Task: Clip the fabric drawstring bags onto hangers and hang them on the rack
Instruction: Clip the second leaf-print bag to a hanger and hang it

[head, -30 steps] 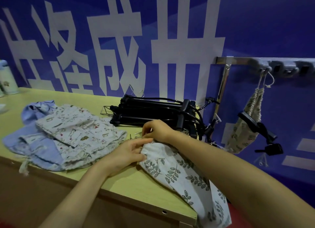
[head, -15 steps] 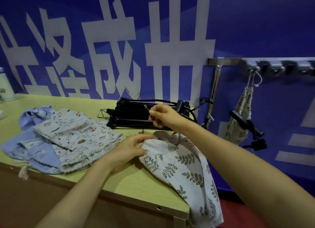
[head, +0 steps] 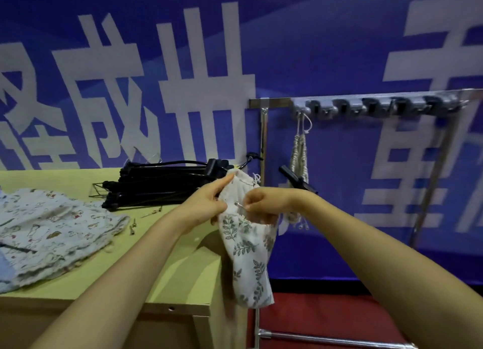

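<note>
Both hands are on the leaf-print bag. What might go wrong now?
The right hand pinches a small metal piece at the top of the leaf-print bag, close to the left hand: it may slip or prick.
The bag hangs past the table edge, so a loosened grip could drop it.

Viewpoint: head-worn, above and behind the left hand and right hand.
Direction: forward and down, across the table corner toward the rack and wall.
Nearness: close over both hands, rack just beyond.
Lens: wide-angle.
Views: one.
</note>
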`<state>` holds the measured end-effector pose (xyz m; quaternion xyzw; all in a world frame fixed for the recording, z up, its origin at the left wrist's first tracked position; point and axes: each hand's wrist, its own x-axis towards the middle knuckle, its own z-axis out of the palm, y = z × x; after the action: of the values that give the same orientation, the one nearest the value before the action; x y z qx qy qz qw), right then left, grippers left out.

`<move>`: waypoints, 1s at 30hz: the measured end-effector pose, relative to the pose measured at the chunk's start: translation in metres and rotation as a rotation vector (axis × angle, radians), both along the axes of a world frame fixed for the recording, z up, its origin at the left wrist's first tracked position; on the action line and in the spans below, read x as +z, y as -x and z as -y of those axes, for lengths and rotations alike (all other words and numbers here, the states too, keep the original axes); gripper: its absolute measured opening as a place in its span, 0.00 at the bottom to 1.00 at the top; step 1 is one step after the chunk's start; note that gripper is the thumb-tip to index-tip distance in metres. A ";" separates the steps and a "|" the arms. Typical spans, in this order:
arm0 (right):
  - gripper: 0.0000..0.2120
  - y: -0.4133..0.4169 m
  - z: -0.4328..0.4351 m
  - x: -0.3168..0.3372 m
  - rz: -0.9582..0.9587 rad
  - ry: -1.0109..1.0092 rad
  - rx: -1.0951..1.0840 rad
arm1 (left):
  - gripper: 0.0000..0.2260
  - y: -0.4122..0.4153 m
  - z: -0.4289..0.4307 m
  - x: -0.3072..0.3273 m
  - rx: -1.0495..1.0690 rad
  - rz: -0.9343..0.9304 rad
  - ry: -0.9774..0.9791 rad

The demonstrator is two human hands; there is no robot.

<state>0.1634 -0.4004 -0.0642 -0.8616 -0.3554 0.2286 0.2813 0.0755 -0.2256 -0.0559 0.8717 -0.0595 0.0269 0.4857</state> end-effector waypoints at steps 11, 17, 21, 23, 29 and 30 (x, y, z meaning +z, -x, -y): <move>0.10 -0.010 0.032 -0.023 0.292 0.372 -0.064 | 0.36 -0.008 0.010 -0.027 -0.006 -0.196 -0.362; 0.10 -0.016 0.026 -0.030 0.279 0.274 -0.093 | 0.34 -0.002 0.003 -0.038 0.015 -0.157 -0.350; 0.07 -0.016 0.018 -0.027 0.158 0.116 -0.125 | 0.34 -0.002 -0.006 -0.045 0.041 -0.178 -0.176; 0.07 -0.015 0.010 -0.027 0.154 0.039 -0.132 | 0.33 -0.003 -0.008 -0.046 0.064 -0.185 -0.104; 0.09 -0.018 -0.031 -0.015 0.288 -0.410 -0.345 | 0.33 -0.006 -0.009 -0.052 0.120 -0.154 0.009; 0.08 -0.021 -0.037 -0.013 0.324 -0.447 -0.388 | 0.33 -0.008 -0.009 -0.053 0.132 -0.147 0.022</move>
<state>0.1840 -0.3634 -0.0776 -0.8553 -0.2663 -0.0527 0.4413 0.0833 -0.2168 -0.1094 0.8679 0.0341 -0.0045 0.4955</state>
